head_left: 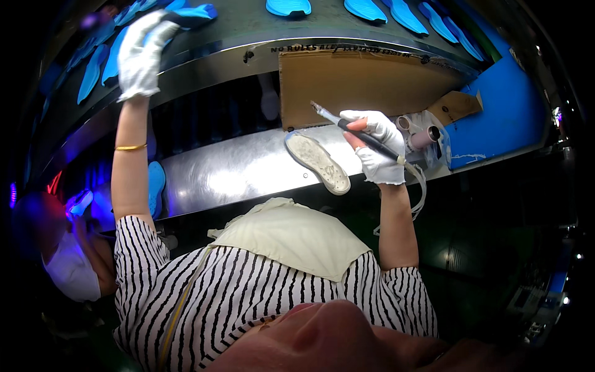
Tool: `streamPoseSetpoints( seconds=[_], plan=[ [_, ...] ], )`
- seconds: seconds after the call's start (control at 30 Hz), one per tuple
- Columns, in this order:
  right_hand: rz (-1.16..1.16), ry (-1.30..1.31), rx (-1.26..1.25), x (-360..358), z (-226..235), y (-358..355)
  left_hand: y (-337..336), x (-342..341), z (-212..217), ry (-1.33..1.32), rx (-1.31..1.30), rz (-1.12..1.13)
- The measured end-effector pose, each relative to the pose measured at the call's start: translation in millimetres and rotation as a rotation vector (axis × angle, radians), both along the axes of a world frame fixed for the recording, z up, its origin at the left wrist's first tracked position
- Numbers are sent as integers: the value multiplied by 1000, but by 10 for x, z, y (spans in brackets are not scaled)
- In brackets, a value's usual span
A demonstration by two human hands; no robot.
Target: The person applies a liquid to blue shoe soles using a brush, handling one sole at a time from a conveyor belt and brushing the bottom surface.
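Observation:
My left hand (pixel 141 53), in a white glove, reaches up to the conveyor belt (pixel 248 22) and grips a blue shoe sole (pixel 192 13) at its upper left. My right hand (pixel 375 146), also gloved with fingertips cut off, holds a thin brush-like tool (pixel 347 127) with a hose at its back end, tip pointing up left. A pale shoe sole (pixel 317 161) lies bottom up on the shiny metal ledge (pixel 229 170), just left of my right hand, apart from the tool tip.
Several blue soles (pixel 365 8) ride the belt above. A brown cardboard sheet (pixel 359 84) stands behind the ledge. Small jars (pixel 424 137) sit right of my hand, beside a blue panel (pixel 508 118). Another person (pixel 71 266) is at the lower left.

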State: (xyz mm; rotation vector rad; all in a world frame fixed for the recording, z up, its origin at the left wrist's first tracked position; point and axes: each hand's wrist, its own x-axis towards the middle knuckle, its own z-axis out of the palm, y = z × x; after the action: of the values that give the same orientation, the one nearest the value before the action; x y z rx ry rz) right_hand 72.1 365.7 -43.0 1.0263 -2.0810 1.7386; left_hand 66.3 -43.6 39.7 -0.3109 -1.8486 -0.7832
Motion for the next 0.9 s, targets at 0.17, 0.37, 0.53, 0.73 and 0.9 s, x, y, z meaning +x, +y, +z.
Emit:
streamPoseSetpoints(
  seconds=[0.17,0.37,0.53,0.73,0.9],
  plan=[
    [5,-249,-118,-45,-41,66,48,355,390,134,397,-764],
    [14,-405,-313,46,-148,-41,822,261,-198,-611,1009,-1502],
    [43,-455,-339,217,-119,-184,1575,327,-1093,-883,1491,-1380],
    [-52,-322,-363,-1,-132,-302,2089,444,-1019,-853,1660,-1658],
    [-262,-55,-262,20,-61,-434,2433,326,-1197,-670,1513,-1115]
  ],
)
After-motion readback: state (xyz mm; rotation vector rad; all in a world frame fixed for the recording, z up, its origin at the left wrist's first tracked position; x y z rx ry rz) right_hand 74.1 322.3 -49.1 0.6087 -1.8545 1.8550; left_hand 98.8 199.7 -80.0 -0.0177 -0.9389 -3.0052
